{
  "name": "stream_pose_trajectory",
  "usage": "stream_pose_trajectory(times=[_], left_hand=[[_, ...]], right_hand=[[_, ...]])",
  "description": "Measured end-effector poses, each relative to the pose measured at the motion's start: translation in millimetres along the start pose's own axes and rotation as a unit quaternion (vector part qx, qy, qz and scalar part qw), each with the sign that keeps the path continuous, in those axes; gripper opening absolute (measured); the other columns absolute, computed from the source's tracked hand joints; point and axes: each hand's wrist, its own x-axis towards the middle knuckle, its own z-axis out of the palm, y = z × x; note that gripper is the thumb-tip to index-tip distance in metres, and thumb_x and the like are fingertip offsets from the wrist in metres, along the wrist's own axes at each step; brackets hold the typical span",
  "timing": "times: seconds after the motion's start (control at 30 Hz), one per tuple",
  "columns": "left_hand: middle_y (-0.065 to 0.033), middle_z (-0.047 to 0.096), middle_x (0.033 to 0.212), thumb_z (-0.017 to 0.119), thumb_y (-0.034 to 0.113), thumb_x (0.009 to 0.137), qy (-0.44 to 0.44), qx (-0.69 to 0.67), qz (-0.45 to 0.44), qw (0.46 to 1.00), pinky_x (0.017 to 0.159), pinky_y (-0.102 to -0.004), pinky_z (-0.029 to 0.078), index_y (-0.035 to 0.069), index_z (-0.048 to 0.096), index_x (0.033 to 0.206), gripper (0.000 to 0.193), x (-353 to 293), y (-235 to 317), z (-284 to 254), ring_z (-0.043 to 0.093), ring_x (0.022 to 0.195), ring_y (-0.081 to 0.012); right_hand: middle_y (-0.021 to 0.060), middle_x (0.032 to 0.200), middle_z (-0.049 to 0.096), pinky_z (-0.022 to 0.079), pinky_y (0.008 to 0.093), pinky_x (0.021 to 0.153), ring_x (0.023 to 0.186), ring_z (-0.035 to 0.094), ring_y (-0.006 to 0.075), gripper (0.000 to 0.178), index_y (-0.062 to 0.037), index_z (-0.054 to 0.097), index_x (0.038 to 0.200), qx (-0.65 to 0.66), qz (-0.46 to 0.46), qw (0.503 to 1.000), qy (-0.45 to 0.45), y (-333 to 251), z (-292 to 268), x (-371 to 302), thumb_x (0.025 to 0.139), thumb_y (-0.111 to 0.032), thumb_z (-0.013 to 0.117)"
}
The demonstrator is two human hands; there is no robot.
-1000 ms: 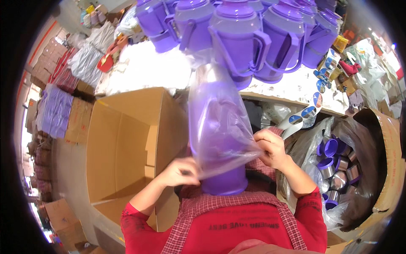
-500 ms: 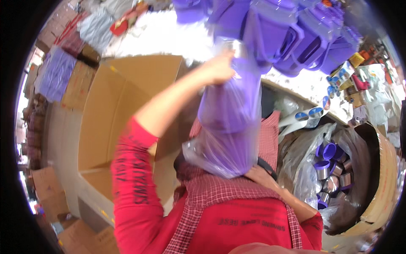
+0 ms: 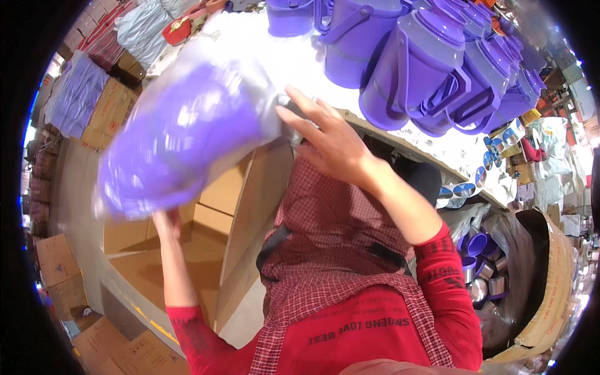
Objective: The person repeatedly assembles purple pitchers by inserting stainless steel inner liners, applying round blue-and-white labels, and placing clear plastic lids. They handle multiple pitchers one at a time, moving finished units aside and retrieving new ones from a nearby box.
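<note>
A purple jug (image 3: pixel 181 137) in a clear plastic bag lies tilted in the air, left of my body and over an open carton, blurred by motion. My left hand (image 3: pixel 167 222) is under its lower end and bears it; the fingers are mostly hidden behind the jug. At the bag's other end, my right hand (image 3: pixel 331 134) has its fingers spread. Its fingertips are close to the bunched plastic; whether they touch it I cannot tell.
Several unbagged purple jugs (image 3: pixel 412 69) with handles stand on the white table (image 3: pixel 287 59). Below my left arm is the open cardboard carton (image 3: pixel 172 262). At right, a plastic-lined carton (image 3: pixel 550 287) holds steel-and-purple cups (image 3: pixel 478 269). Blue round stickers (image 3: pixel 464 190) hang by the table edge.
The bagged jug has swung from upright before my chest to tilted at the left. My left hand has gone from its top to beneath it; my right hand has risen from its base, now open.
</note>
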Motion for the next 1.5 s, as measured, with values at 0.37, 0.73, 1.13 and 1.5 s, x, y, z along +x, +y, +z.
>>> stream_pose_trajectory(times=[0.37,0.73,1.13,1.5], left_hand=[[-0.0147,0.062,0.064,0.054,0.0,0.076,-0.044,0.658,0.118,0.743,0.05,-0.0433,0.041,-0.004,0.06,0.067,0.011,117,-281,-11,0.052,0.054,-0.0177],[-0.0091,0.064,0.08,0.056,0.008,0.088,-0.381,0.712,-0.031,0.589,0.065,-0.0337,0.047,-0.001,0.067,0.091,0.014,183,-386,87,0.056,0.073,-0.0154],[-0.0212,0.047,0.141,0.036,0.059,0.097,-0.633,-0.003,-0.109,0.766,0.104,-0.0453,0.044,0.003,0.028,0.148,0.077,-14,-75,346,0.051,0.126,-0.0314],[-0.0157,0.05,0.137,0.056,0.049,0.092,-0.508,0.329,-0.119,0.787,0.103,-0.0355,0.041,0.005,0.044,0.14,0.067,-24,-144,439,0.055,0.117,-0.0245]], right_hand=[[0.018,0.14,0.046,0.039,0.041,0.106,0.127,0.047,0.0284,0.054,0.002,0.033,0.144,-0.027,0.34,0.838,0.426,115,-84,-166,0.095,-0.007,0.054],[0.0074,0.101,0.058,0.047,0.0269,0.073,0.081,0.058,0.0145,0.043,0.0017,0.047,0.127,0.146,0.322,0.79,0.5,106,-61,-93,0.095,-0.023,0.062],[0.0097,0.091,0.067,0.051,0.0278,0.069,0.077,0.061,0.0146,0.044,-0.0016,0.056,0.128,0.298,0.557,0.753,0.185,12,-71,-130,0.091,-0.023,0.064],[0.0018,0.099,0.062,0.047,0.0238,0.078,0.093,0.059,0.0089,0.026,-0.0033,0.059,0.1,0.109,0.581,0.627,0.507,121,-28,-455,0.079,0.001,0.073]])
